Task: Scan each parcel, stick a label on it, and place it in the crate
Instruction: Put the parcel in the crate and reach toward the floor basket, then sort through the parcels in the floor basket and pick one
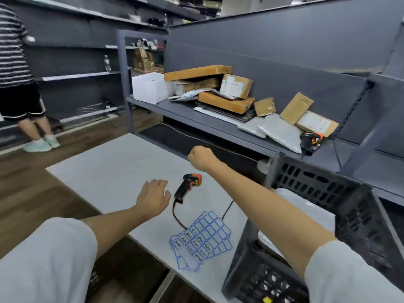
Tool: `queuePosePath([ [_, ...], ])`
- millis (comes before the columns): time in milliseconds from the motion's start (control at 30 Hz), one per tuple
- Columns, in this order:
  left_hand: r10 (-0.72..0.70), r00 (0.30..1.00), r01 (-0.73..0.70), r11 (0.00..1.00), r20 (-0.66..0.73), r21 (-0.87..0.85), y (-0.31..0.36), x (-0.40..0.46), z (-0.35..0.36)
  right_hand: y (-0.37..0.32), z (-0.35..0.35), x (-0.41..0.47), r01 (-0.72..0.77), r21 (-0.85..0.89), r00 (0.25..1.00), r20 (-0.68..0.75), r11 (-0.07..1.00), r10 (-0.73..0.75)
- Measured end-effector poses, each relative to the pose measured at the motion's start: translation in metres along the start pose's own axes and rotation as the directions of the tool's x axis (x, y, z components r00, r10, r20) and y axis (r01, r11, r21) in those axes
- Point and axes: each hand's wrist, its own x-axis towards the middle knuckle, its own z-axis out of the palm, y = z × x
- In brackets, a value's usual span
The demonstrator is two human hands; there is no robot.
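Observation:
A black and orange barcode scanner [188, 186] lies on the white table [105, 171], its cable trailing toward me. Sheets of blue-bordered labels [202, 239] lie near the table's front edge. My left hand [153, 199] rests flat on the table just left of the scanner, fingers apart, holding nothing. My right hand [202, 158] hovers as a closed fist above the table's far edge, between the scanner and the shelf; nothing shows in it. Cardboard parcels [226, 101] and grey poly mailers [279, 132] sit on the grey shelf [196, 119]. The black crate [328, 189] at right holds a white mailer [306, 208].
A second scanner [310, 141] lies on the shelf by the mailers. A white box [149, 87] stands at the shelf's left end. A person in a striped shirt [15, 73] stands at the far left by other shelving.

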Motion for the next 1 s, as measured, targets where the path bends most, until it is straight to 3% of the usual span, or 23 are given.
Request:
queuePosePath([
  [133, -0.101, 0.994, 0.100, 0.995, -0.029, -0.017, -0.055, -0.021, -0.018, -0.050, 0.053, 0.005, 0.132, -0.086, 0.987, 0.106, 0.987, -0.123],
  [433, -0.286, 0.957, 0.290, 0.949, -0.053, 0.123, -0.197, -0.087, -0.059, -0.146, 0.200, -0.009, 0.384, -0.145, 0.899, 0.283, 0.912, -0.333],
  [733, -0.474, 0.880, 0.472, 0.879, 0.023, 0.065, -0.308, -0.169, -0.060, -0.208, 0.289, -0.026, 0.472, -0.179, 0.832, 0.415, 0.863, -0.368],
  [1000, -0.560, 0.829, 0.560, 0.829, 0.013, 0.002, -0.351, -0.183, -0.061, -0.253, 0.325, -0.015, 0.534, -0.219, 0.799, 0.447, 0.817, -0.403],
])
